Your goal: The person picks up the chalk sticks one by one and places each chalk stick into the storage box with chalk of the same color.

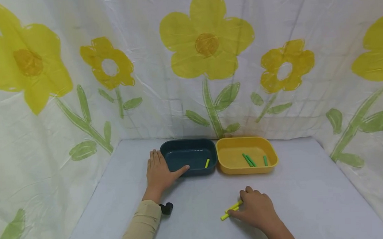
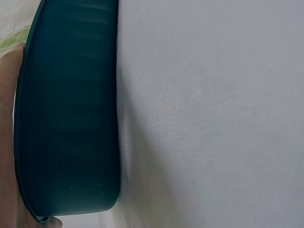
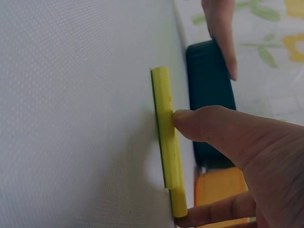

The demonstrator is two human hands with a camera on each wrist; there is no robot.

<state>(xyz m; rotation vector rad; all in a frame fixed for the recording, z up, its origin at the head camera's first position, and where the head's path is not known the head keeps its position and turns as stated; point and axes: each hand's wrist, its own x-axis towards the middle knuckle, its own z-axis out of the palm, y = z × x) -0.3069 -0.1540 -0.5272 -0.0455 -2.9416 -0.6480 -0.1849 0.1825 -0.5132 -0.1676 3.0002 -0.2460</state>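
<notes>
A pale grey-white cloth-covered bench (image 1: 308, 200) carries a dark teal rounded plastic tray (image 1: 188, 149) near the far edge and a mustard-yellow rounded plastic tray (image 1: 245, 141) just beside it. Inside the teal tray lies one short bright yellow stick (image 1: 207, 163); inside the yellow tray lie three short green sticks (image 1: 249, 160). Nearer the front edge are two lime-yellow sticks (image 1: 230, 210) on the pale cloth. The white crinkled backdrop sheet (image 1: 164, 99) around the far and side edges is printed with large yellow flowers, ochre centres, and soft green stems and leaves. A beige sleeve (image 1: 142, 228) covers the left forearm, with a small black wrist device (image 1: 166, 208) beside it
</notes>
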